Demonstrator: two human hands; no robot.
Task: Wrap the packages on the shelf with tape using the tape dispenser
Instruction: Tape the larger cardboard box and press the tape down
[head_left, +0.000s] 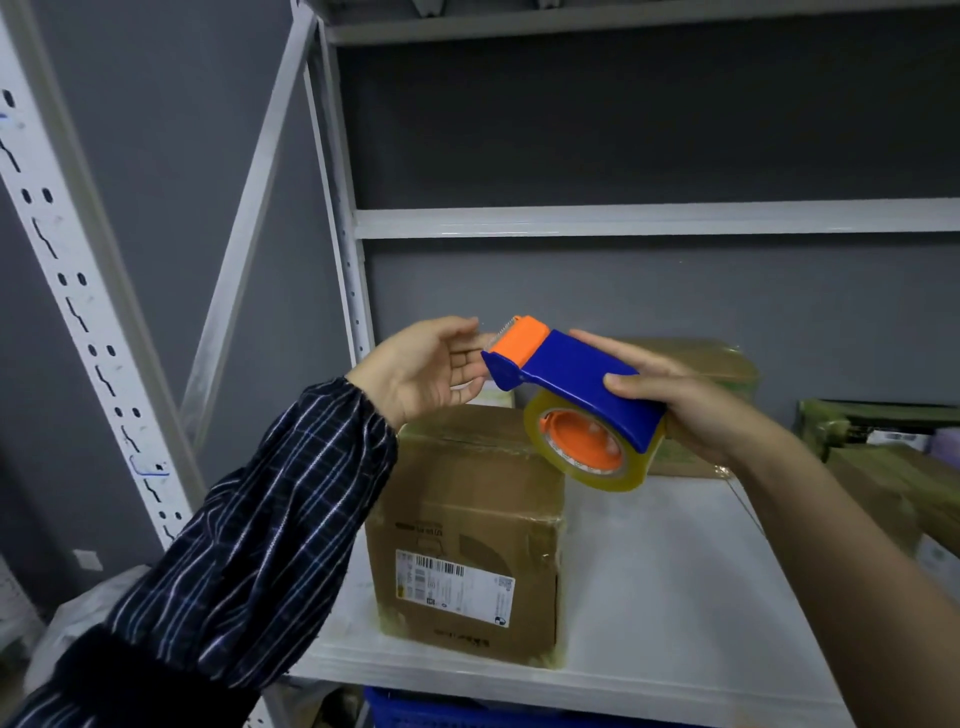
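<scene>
**Holding the tape dispenser up over the shelf**

Gripping the blue tape dispenser (576, 374) with the right hand (691, 410), fingers curled over the top of the housing and thumb on the near side. Held in the air above the white shelf (675, 597), tilted so that the orange cutter head (519, 338) points up and to the left. Carrying a roll of clear yellowish tape (639, 467) on an orange hub, slung beneath the housing.

Reaching for the cutter head with the left hand (426, 364), palm open, fingers straight and relaxed, tips right at the toothed edge. Impossible to tell whether touching the tape end. Dark plaid sleeve (260, 519) on the left arm, bare forearm on the right.

Below the dispenser, at the front left of the shelf: a brown cardboard box (467, 519), upright, with a white barcode label (452, 587) on its near face. Behind the right hand, toward the back of the shelf: a second taped package (717, 358), partly hidden. Farther right, well apart from the box: more wrapped packages (883, 467). Under the shelf: a blue crate (441, 712). At far left: a white perforated upright (78, 312) against the grey wall.
</scene>
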